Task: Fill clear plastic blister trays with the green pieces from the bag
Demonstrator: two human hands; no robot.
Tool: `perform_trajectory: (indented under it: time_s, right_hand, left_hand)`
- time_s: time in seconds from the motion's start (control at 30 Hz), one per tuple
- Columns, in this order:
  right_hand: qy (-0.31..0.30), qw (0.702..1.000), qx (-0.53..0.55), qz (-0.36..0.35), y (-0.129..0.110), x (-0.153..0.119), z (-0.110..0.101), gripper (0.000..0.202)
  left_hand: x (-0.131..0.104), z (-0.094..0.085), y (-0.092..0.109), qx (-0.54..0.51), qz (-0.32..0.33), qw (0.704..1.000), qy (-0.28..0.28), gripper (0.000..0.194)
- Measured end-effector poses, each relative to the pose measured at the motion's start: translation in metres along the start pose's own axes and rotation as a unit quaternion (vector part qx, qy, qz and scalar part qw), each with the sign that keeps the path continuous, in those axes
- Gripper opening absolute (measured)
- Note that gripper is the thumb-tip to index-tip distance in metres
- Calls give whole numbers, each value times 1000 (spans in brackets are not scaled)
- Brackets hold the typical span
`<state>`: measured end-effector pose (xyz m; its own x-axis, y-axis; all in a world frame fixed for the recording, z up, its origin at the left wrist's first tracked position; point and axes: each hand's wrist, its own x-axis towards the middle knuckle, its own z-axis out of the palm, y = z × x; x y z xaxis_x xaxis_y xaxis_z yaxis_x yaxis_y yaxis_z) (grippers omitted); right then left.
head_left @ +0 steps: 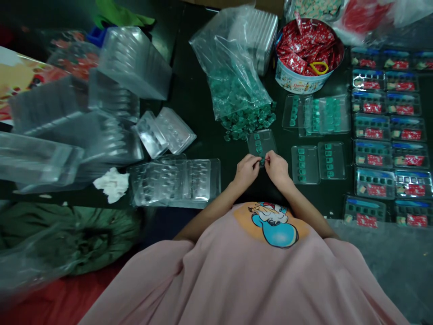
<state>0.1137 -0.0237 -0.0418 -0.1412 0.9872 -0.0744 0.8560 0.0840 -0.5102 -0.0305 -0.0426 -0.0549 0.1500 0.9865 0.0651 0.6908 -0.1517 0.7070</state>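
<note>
Close in front of my body, my left hand (247, 169) and my right hand (276, 167) meet at the near end of a clear plastic tray (267, 137). Both are closed, fingertips pinched around a small green plastic piece (261, 161); which hand bears it more I cannot tell. Several like pieces sit in a row of slots in that tray. Just beyond it spreads a heap of loose green pieces (248, 121), spilling from a clear plastic bag (233, 67). To the right of my right hand lie two trays (305, 164) with green pieces in their slots.
Stacked clear trays (135, 63) crowd the left, with more trays (169, 183) near the front edge beside a crumpled white tissue (113, 184). A round tin (301, 80) of red packets stands at the back right. Filled packs (374, 153) line the far right.
</note>
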Motion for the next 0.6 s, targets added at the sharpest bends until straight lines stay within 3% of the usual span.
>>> perform_trajectory:
  time_s: [0.17, 0.3, 0.6]
  right_hand:
    - [-23, 999, 28, -10, 6, 2, -2, 18]
    - [-31, 994, 75, -73, 17, -2, -6, 22]
    - [-58, 993, -13, -99, 18, 0, -2, 21]
  left_hand:
    - [0, 4, -6, -3, 28, 1000, -10, 20]
    - [3, 5, -10, 8, 31, 999, -15, 21]
    - [4, 8, -11, 76, 105, 991, 6, 16]
